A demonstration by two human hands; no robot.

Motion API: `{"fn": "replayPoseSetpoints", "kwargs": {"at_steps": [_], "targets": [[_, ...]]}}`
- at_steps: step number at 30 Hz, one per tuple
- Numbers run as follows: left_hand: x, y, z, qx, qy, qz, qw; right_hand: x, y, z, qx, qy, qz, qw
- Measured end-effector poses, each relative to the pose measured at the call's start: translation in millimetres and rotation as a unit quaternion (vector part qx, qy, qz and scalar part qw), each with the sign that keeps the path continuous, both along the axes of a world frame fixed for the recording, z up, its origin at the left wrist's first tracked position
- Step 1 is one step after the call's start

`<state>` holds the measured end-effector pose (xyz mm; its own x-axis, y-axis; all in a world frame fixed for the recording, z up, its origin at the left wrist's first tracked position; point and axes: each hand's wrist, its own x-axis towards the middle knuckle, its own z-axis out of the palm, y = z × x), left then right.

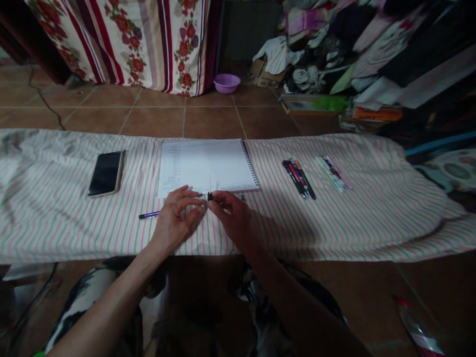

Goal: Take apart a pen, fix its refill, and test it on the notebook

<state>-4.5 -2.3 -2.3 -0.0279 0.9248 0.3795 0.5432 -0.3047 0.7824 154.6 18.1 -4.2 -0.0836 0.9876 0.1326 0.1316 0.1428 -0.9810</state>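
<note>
The right hand (pixel 234 215) pinches a small black piece (pixel 210 196) with its fingertips. The left hand (pixel 176 215) is curled up right beside it, with the fingers close together. I cannot tell if it holds anything. Both hands rest on a striped cloth (pixel 334 223). A notebook (pixel 206 166) lies just past the fingertips. A purple pen (pixel 148 215) lies just left of the left hand. A phone (pixel 106 173) lies further left. A bunch of pens (pixel 297 178) lies well off to the right of the right hand.
</note>
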Motion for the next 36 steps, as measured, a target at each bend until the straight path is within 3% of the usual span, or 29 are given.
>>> {"fn": "replayPoseSetpoints", "kwargs": {"at_steps": [7, 13, 21, 28, 36], "targets": [[4.3, 0.3, 3.8, -0.027, -0.043, 0.002, 0.999, 0.1, 1.2, -2.6, 0.040, 0.000, 0.020, 0.999], [11.6, -0.6, 5.6, -0.084, -0.125, 0.018, 0.988, 0.8, 0.0, -2.2, 0.029, -0.022, 0.024, 0.999], [20.9, -1.5, 15.2, -0.212, -0.319, 0.024, 0.923, -1.7, -1.4, -4.8, 0.083, -0.077, -0.005, 0.994], [25.4, -3.7, 13.8, -0.234, -0.376, 0.064, 0.894, -3.3, -2.2, -1.9, 0.116, -0.116, -0.006, 0.986], [23.1, -1.2, 10.9, -0.224, -0.431, 0.122, 0.866, -3.3, -0.4, -1.7, 0.054, -0.060, -0.012, 0.997]]}}
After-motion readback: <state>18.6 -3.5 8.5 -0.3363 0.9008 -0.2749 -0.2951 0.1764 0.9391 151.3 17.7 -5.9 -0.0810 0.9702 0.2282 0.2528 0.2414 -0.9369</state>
